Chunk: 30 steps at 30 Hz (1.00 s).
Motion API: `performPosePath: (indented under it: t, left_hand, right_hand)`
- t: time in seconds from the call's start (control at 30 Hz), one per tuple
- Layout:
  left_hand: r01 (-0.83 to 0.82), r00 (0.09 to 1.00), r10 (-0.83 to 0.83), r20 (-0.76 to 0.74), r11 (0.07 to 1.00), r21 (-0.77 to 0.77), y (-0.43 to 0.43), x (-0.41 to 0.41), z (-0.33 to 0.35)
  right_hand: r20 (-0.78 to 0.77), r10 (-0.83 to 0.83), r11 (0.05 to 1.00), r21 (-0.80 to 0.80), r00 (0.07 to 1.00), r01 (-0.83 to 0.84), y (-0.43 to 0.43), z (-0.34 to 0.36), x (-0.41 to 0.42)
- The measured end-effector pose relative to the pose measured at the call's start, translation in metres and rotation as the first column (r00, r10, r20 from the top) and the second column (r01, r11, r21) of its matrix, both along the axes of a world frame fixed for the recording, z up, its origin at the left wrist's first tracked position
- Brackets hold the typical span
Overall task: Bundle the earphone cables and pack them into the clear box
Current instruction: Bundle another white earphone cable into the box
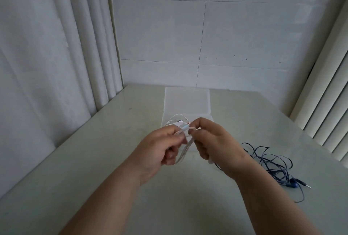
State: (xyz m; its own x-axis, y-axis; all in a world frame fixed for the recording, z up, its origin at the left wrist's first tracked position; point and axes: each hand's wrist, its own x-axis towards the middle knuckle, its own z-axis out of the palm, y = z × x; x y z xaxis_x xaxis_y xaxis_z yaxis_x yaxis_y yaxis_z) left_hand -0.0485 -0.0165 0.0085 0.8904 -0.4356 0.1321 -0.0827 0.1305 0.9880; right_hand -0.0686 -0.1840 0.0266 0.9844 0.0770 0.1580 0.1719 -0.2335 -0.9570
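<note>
White cable (185, 149) bridges left grip (160, 147) and right grip (216, 140) (both pinching).

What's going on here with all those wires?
A person is bundling a white earphone cable above the table. The left hand grips the looped strands and the right hand pinches them near the top. The clear box stands just behind the hands. A blue earphone cable lies loose and tangled on the table to the right, not bundled yet.
</note>
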Motion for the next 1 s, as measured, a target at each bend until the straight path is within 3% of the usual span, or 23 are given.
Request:
performPosePath:
  t: [0.07, 0.13, 0.23, 0.4, 0.5, 0.63, 0.73, 0.87, 1.0]
  left_hand:
    - [0.046, 0.998, -0.044, 0.044, 0.998, -0.047, 0.001, 0.0, -0.001]
    - [0.033, 0.997, -0.023, 0.074, 0.991, -0.133, 0.001, 0.002, -0.001]
    - [-0.044, 0.994, 0.066, 0.089, 0.973, -0.228, -0.001, 0.003, 0.001]
    - [-0.301, 0.938, 0.332, 0.096, 0.922, -0.244, 0.002, 0.009, -0.001]
    - [-0.328, 0.936, 0.348, 0.049, 0.916, -0.229, 0.0, 0.01, -0.002]
    - [-0.399, 0.909, 0.409, 0.077, 0.909, -0.125, -0.003, 0.008, -0.003]
    - [-0.466, 0.874, 0.471, 0.119, 0.882, -0.067, 0.002, 0.012, -0.005]
    - [-0.483, 0.871, 0.484, 0.085, 0.875, -0.038, 0.007, 0.016, -0.006]
    - [-0.468, 0.882, 0.467, 0.067, 0.883, 0.002, 0.008, 0.025, 0.004]
  right_hand:
    - [-0.122, 0.097, 0.928, 0.371, 0.988, -0.045, -0.002, 0.002, 0.001]
    - [-0.167, 0.191, 0.834, 0.548, 0.967, -0.07, -0.003, 0.002, 0.003]
    - [-0.167, 0.281, 0.778, 0.616, 0.945, -0.123, -0.002, -0.001, 0.005]
    - [-0.146, 0.29, 0.716, 0.688, 0.946, -0.114, -0.008, 0.001, 0.006]
    - [-0.161, 0.333, 0.671, 0.733, 0.929, -0.113, -0.013, 0.002, 0.006]
    - [-0.211, 0.425, 0.661, 0.737, 0.88, -0.142, -0.018, 0.003, 0.005]
    - [-0.275, 0.43, 0.733, 0.662, 0.86, -0.155, -0.025, 0.002, 0.004]
    - [-0.265, 0.301, 0.877, 0.455, 0.916, -0.156, -0.028, -0.005, 0.007]
    - [-0.214, 0.098, 0.947, 0.319, 0.972, -0.026, -0.026, -0.003, 0.024]
